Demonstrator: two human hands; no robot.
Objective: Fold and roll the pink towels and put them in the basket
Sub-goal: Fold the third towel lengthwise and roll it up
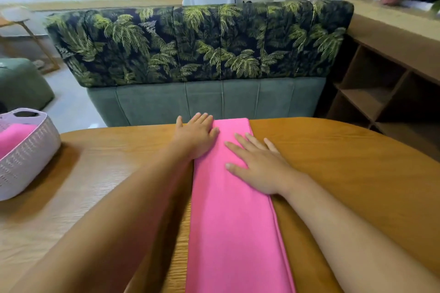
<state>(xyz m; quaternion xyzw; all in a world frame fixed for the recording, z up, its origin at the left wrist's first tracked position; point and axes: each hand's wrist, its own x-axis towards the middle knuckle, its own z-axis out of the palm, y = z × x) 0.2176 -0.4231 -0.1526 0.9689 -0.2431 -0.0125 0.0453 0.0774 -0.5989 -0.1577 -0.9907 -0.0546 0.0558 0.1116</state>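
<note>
The wooden bench [345, 173] spreads wide on both sides of the towel, with bare wood to its right and more to its left as far as the basket. Beyond the towel's far end stands a sofa [202, 43] with a palm-leaf back, close against the bench's rounded edge. A shelf [381, 93] stands right of the towel, off the bench.

The pink towel [233, 221] lies flat, folded into a long narrow strip. Its far end reaches almost to the bench's far edge; its near end runs out of view. Layered edges show along its right side.

The basket [28, 150] sits well left of the towel, with another pink towel [14, 137] inside.

The right grip [257, 164] lies palm down on the towel's right half, fingers straight and spread, heel at the right edge. The left grip [195, 137] lies palm down at the towel's left edge near the far end, fingers straight and together, thumb out, fingertips touching the cloth. Neither pinches anything.
</note>
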